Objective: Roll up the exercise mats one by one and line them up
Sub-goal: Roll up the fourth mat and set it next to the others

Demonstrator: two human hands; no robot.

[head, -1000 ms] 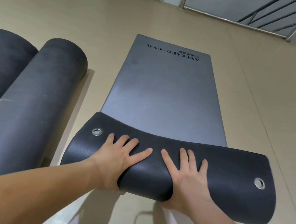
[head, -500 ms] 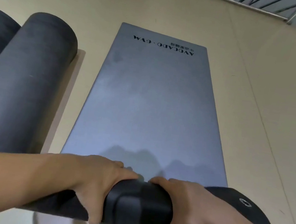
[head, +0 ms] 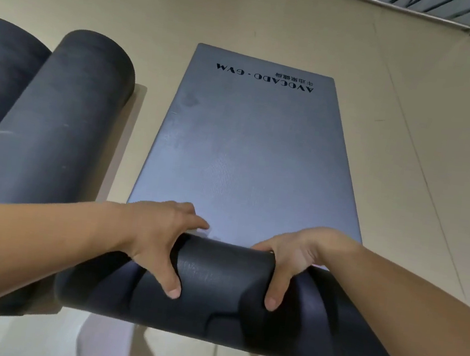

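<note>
1. Floor (head: 426, 143): beige and smooth. All the mats lie on it.
2. Mat (head: 249, 150): grey, spread flat and running away from the person. Its far edge carries black lettering (head: 265, 77), upside down from this side, reading AVOCADO · GYM with smaller characters beside it.
3. Rolled end (head: 221, 268): the near end of that mat is turned over into a thick dark roll lying crosswise. The dark underside faces out. The roll is looser and wider toward both sides.
4. Left hand (head: 160, 233): clamped over the roll left of centre. The fingers are curled over the top to the far side and the thumb is pressed down the near face. It is holding the mat.
5. Right hand (head: 298, 255): the same grip right of centre, fingers over the top and thumb down the near side. It is holding the mat. A stretch of bare roll shows between the two hands.
6. First rolled mat (head: 53, 139): a dark cylinder fully rolled, lying lengthwise just left of the flat mat with a strip of floor between them.
7. Second rolled mat (head: 0, 66): another dark roll touching the first on its left, cut off by the frame edge.
8. Railing (head: 400, 5): metal bars at the top right, well apart from the mats.
</note>
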